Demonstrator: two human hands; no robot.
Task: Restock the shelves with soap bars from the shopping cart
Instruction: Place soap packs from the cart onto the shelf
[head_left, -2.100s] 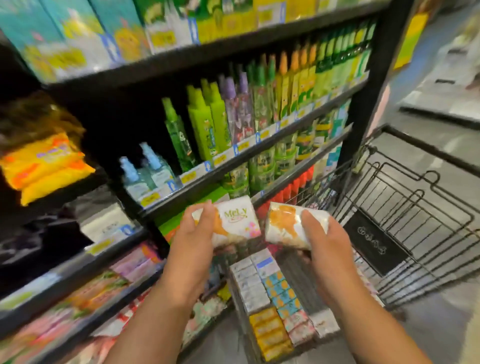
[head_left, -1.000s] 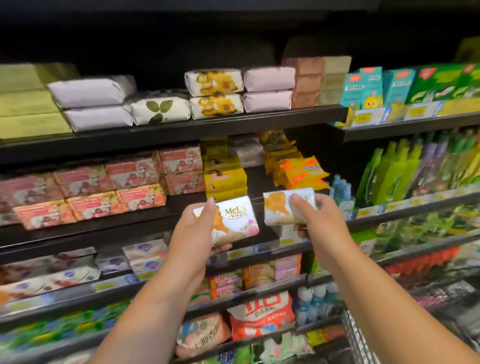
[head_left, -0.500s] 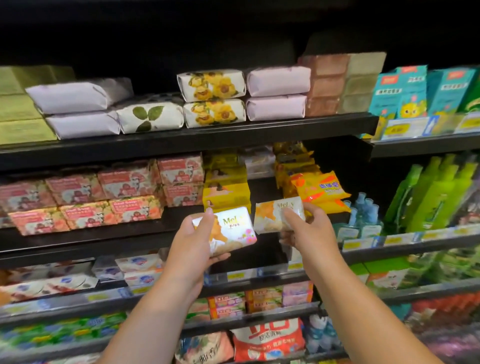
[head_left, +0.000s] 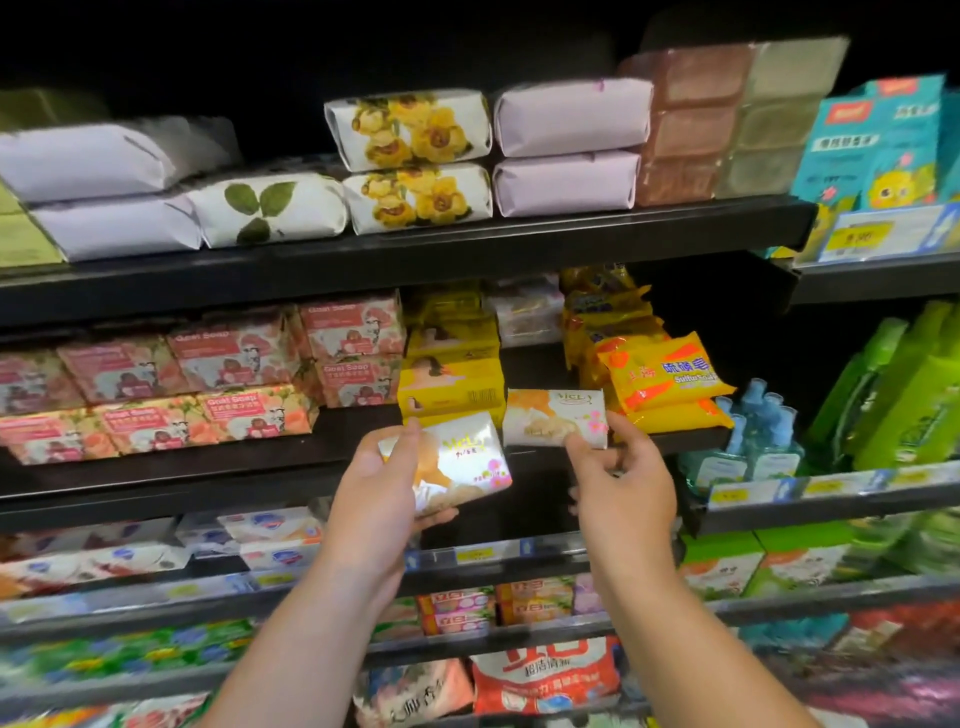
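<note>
Separately, left bar is gripped in left hand; right bar is pinched by right hand, apparently aimed for shelf gap.

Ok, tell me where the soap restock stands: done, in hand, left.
Done: on the middle shelf, the yellow boxes and orange packs beside the gap look stocked. In hand: the right hand holds one soap bar at that gap; the left hand grips a second bar. Left: shelving both; the cart is out of view.
</note>
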